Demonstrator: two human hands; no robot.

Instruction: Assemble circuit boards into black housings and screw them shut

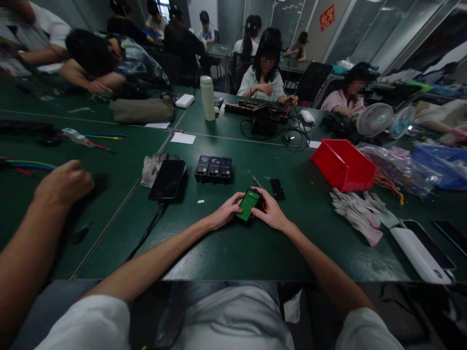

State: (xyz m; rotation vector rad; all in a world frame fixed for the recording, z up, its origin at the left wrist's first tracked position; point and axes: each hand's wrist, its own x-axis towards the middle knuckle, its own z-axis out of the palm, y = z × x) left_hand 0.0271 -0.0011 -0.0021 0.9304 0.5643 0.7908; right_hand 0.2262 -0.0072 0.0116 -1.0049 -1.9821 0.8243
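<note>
My left hand (226, 212) and my right hand (273, 214) meet at the middle of the green table (226, 253), both closed around a small green circuit board (248, 204) seated in a black part with an orange spot at its right edge. The board faces up and tilts toward me. Just beyond it lie a small black rectangular piece (278, 189) and a thin metal tool (256, 181). A row of three black modules (213, 168) sits further back.
A black phone (167, 179) with a cable lies left of centre beside grey gloves (151, 167). A red bin (344, 164), more gloves (359, 212) and a white power bank (419, 254) are at the right. Another person's arm (44, 214) rests at the left. Several people sit across.
</note>
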